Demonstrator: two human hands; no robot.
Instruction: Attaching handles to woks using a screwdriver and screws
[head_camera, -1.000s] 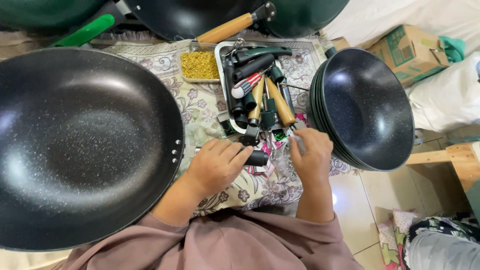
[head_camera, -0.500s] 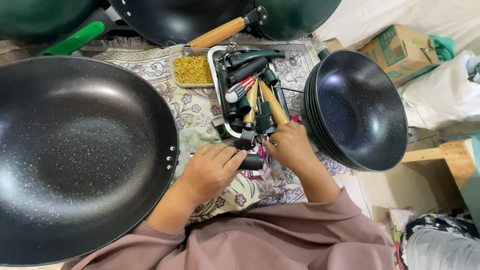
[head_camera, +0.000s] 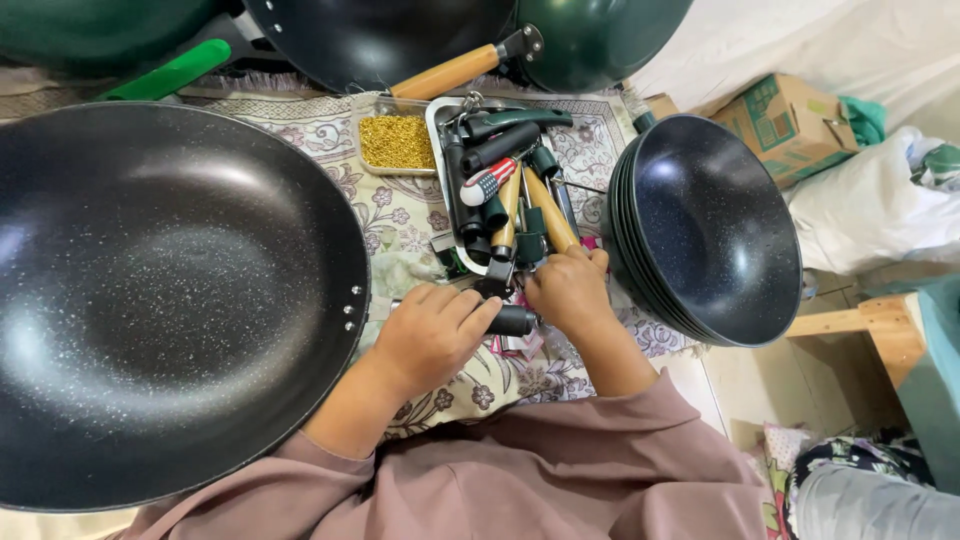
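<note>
My left hand is closed around a black handle that juts out to the right of my fist, next to the rim of the big black speckled wok. My right hand rests at the near end of a metal tray full of pan handles, its fingers curled at the base of a wooden handle; what it grips is hidden. Several black, green and wooden handles lie in the tray. Both hands work over a floral cloth.
A stack of dark speckled woks stands at the right. A small tray of gold screws sits beside the handle tray. More woks with green and wooden handles lie at the top. A cardboard box is far right.
My right hand has moved up and left from the cloth to the near end of the handle tray. The left hand stays closed on the black handle. The view shifted slightly.
</note>
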